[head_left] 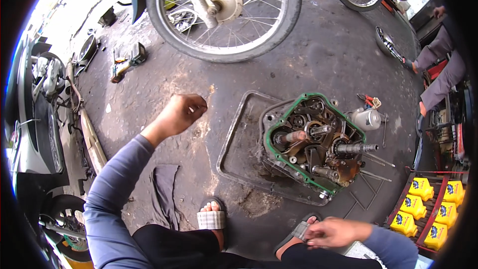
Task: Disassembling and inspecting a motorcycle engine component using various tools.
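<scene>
An engine crankcase (298, 162) lies with its inside facing up on a shallow metal tray (230, 162), right of centre. Green gasket or sealant runs round its rim, and oily gears and shafts stand up inside it. My left hand (177, 114) hovers over the floor left of the tray, fingers curled together round a small whitish bit too small to name. Low at the right, my right hand (338, 232) is by my knee, its fingers bent closed. Whatever lies inside those fingers is hidden. Neither hand touches the engine.
A motorcycle front wheel (229, 15) stands ahead. Beyond the crankcase are a silver cylindrical part (367, 118) and red-handled pliers (367, 99). A cordless power tool (128, 62) and a dark rag (164, 192) lie leftward. Yellow bottles (414, 206) fill a rack at right; another person's legs (440, 69) show behind.
</scene>
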Demonstrator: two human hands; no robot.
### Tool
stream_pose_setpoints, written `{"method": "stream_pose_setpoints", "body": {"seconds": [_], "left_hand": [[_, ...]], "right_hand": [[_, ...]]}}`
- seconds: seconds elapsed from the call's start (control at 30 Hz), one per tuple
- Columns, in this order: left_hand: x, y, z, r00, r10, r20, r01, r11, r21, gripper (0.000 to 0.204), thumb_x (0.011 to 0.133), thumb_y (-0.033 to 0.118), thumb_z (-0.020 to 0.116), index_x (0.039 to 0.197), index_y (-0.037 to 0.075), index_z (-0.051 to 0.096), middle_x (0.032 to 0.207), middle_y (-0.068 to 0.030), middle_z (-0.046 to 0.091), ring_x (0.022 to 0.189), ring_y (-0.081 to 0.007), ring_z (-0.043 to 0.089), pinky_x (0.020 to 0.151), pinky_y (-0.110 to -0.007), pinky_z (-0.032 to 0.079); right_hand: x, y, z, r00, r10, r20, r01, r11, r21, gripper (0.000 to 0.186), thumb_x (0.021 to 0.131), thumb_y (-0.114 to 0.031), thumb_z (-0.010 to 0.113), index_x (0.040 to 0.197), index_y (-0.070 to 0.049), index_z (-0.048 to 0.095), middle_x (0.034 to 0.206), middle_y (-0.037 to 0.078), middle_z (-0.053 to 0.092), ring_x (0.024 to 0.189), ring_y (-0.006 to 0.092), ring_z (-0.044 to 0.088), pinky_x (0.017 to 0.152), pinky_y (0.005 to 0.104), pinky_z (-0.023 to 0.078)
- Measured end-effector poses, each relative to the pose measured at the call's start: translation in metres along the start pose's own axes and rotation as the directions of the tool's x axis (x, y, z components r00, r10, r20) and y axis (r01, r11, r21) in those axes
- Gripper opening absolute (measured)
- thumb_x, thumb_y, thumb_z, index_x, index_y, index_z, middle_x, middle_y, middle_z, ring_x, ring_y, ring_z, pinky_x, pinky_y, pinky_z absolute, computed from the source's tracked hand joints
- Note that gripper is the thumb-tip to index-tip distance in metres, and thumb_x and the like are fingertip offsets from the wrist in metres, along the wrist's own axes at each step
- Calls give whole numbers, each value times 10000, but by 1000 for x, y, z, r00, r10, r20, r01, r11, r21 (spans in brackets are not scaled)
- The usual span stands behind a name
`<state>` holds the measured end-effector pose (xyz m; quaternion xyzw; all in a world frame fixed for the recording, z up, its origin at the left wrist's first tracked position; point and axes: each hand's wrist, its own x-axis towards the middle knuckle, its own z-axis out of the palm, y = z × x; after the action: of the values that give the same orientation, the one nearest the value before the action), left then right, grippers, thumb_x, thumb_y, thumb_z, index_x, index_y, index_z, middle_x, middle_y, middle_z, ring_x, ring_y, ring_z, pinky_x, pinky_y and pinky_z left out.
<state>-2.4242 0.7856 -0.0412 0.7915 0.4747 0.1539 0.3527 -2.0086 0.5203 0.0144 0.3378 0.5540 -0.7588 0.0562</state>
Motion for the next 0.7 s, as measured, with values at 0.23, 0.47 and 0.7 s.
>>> {"method": "stream_pose_setpoints", "body": {"seconds": [0.23,0.47,0.7], "left_hand": [[-114,-87,44,952,-150,268,126,986,106,153,883,155,679,964,28,655,883,-159,687,828,-298,694,731,-390,536],[-299,-156,126,403,-913,-59,834,340,434,708,719,357,839,1274,61,514,1244,-217,586,1170,-426,570,945,-492,506],[-310,-96,106,734,-645,214,516,325,-792,45,910,65,649,925,27,666,801,-22,669,725,-164,667,687,-340,538]], "right_hand": [[275,80,20,752,250,-610,515,357,780,119,970,-154,632,1007,-57,575,1000,137,703,835,202,683,711,320,559],[299,67,64,843,318,-434,321,352,879,242,970,-262,627,1094,-60,577,990,142,708,767,191,682,691,329,579],[354,66,106,974,43,-222,108,774,624,816,942,-391,668,1551,-101,209,1201,127,668,927,179,669,739,325,540]]}}
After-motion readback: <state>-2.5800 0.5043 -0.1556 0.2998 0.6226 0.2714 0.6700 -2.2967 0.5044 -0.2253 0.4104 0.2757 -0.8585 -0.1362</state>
